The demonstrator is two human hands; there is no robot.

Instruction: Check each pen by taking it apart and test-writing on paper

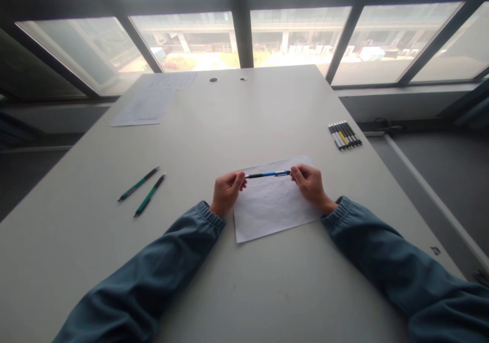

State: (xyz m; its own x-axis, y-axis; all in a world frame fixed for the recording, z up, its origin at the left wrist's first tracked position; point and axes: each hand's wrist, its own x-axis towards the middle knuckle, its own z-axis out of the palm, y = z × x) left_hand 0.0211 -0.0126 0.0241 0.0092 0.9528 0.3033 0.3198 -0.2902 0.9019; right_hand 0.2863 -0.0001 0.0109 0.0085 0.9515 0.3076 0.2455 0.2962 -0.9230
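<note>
A blue and black pen [268, 174] is held nearly level between my two hands, above a sheet of paper [263, 220]. The fingers of my left hand [228, 190] pinch its dark tip end. At the other end, the one with the clip, my right hand [310, 184] pinches it between thumb and fingers. Faint marks show on the paper, too blurred to read. To the left of my left hand, two green and black pens [150, 195] lie side by side at a slant on the table.
Toward the right table edge lies a row of several pens [345, 135], mostly black and white, one yellow. More paper sheets [143, 106] rest at the back left of the white table [244, 124]. Two round holes [213, 80] sit near its far edge, before the windows. A small dark item [435, 251] lies at right.
</note>
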